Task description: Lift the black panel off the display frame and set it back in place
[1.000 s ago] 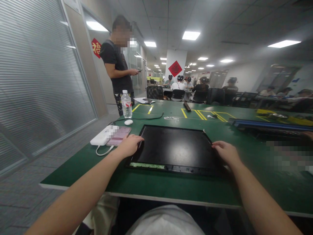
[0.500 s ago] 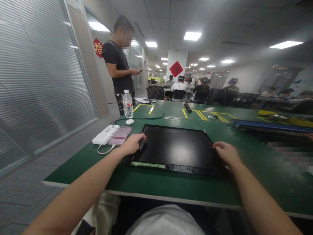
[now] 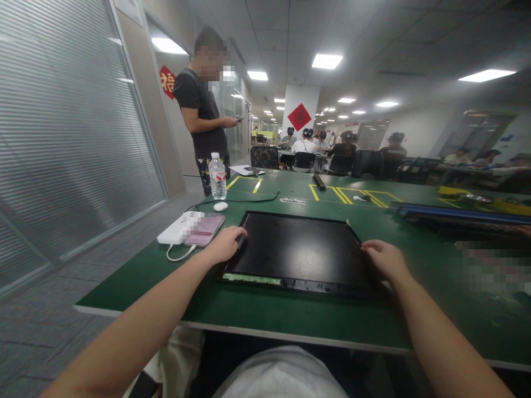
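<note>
A flat black screen panel (image 3: 301, 251) lies on the green table (image 3: 290, 318) in front of me, with a green circuit strip along its near edge. My left hand (image 3: 224, 244) is curled over the panel's left edge, thumb on top. On the opposite side my right hand (image 3: 385, 258) grips the right edge, fingers bent over it. Both hands hold the panel where it lies.
Left of the panel sit a white power bank (image 3: 174, 234) with a phone (image 3: 204, 229) on it, a white mouse (image 3: 220, 206), a water bottle (image 3: 217, 176) and a black cable. A person stands at the table's far left corner. A dark tray (image 3: 460, 218) lies at right.
Between the earlier frames my left thumb slid a little further onto the panel's left edge. My right hand and the panel have stayed in place.
</note>
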Tool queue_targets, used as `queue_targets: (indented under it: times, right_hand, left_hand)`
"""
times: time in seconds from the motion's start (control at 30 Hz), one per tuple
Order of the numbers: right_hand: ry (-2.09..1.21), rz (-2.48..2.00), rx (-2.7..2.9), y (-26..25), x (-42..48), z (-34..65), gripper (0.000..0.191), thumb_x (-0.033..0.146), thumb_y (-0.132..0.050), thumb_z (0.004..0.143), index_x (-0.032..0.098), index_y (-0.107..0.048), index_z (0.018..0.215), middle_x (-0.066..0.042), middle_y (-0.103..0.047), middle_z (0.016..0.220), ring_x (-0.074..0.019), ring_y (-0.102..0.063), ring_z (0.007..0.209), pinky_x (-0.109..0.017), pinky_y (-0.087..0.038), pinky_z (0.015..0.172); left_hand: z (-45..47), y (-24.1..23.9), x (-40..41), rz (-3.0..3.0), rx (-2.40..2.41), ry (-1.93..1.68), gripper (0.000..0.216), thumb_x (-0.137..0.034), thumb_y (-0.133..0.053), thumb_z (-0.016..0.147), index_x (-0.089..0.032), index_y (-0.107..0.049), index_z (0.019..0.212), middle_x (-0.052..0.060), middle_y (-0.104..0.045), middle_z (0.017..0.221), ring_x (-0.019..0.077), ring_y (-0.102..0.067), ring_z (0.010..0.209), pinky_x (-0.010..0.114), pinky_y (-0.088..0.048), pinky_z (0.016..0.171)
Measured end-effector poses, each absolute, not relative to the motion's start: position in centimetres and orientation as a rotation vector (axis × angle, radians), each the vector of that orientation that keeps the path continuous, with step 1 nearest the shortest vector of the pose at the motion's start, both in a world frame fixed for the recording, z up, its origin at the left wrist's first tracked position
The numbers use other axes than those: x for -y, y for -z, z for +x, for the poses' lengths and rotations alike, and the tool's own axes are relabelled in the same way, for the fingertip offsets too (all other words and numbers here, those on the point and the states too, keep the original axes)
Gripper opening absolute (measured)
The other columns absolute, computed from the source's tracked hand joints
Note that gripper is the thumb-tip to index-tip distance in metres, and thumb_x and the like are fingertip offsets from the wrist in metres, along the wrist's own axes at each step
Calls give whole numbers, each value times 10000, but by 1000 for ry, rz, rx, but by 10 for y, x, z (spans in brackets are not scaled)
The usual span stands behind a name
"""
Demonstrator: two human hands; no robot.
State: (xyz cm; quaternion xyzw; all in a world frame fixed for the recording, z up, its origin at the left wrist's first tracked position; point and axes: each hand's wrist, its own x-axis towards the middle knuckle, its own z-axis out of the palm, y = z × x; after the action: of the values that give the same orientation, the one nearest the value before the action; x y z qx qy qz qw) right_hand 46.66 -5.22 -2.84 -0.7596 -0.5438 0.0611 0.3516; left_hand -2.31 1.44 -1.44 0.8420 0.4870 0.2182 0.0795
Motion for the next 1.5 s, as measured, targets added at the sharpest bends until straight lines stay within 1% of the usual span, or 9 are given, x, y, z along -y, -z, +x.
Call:
queue_targets:
  times: [0.13,0.33,0.47,0.7,0.93,1.13,1.3,1.37,1.5]
  right_hand:
    - [-208,-1935,1384,30,52,470,256,302,-567,703,237,-774,840,-29,-772,842,-239,-693,858,-321,-487,760]
    - [-231,-1893,1316,34,52,476,260,293,-577,703,214,-768,861,-44,-762,796,-225,-687,787,-306,-491,698]
    - [-272,-1876,1204,37,51,481,297,247,-568,696,194,-749,925,-60,-769,873,-200,-688,739,-288,-494,676]
    - [-278,-2011,1190,39,49,484,287,260,-650,672,202,-745,937,-68,-766,881,-214,-693,770,-288,-503,677]
    - [-308,-1991,1271,39,48,480,282,234,-664,663,203,-751,929,-63,-761,871,-199,-692,759,-278,-511,676]
    - [-315,-1975,1306,43,46,482,297,206,-655,662,210,-749,943,-57,-756,893,-186,-692,760,-268,-515,676]
    - [-314,-1976,1311,44,45,483,291,194,-653,660,215,-751,933,-56,-753,898,-186,-693,768,-270,-520,690]
    - [-324,-1982,1313,45,45,483,306,195,-651,665,221,-753,952,-52,-755,906,-189,-697,787,-271,-521,701]
    - [-312,-1997,1328,47,43,486,324,192,-642,671,223,-756,972,-49,-758,918,-193,-703,821,-274,-518,723]
  left_hand:
    - [-21,18,-15,2497,-1537,-678,516,-23,-442,715,-154,-667,1160,142,-570,1330,285,-534,1271,433,-381,1127]
    - [-23,16,-16,2510,-1636,-471,547,-33,-415,785,-111,-606,1292,160,-627,1334,284,-534,1291,416,-373,1125]
    - [-24,12,-15,2457,-1618,-468,548,-48,-401,808,-103,-594,1318,162,-634,1355,275,-555,1289,388,-391,1109]
    - [-23,6,-11,2326,-1562,-554,535,-47,-407,785,-152,-664,1242,114,-657,1347,252,-589,1264,351,-407,1094]
    - [-27,8,-11,2170,-1533,-659,531,-67,-443,751,-217,-685,1200,64,-693,1290,268,-623,1205,377,-446,1048]
    - [-31,10,-17,2134,-1365,-832,540,-66,-443,690,-201,-686,1153,58,-695,1255,255,-596,1226,385,-411,1083]
    - [-29,4,-15,1908,-1304,-950,556,-96,-473,679,-180,-675,1191,69,-730,1126,259,-683,998,394,-543,900]
    - [-28,3,-13,1792,-1257,-977,579,-95,-496,678,-190,-667,1223,75,-726,1165,250,-697,961,371,-569,840]
    - [-23,0,-9,1501,-1173,-1038,650,-50,-552,656,-226,-634,1276,98,-660,1335,247,-717,969,324,-599,728]
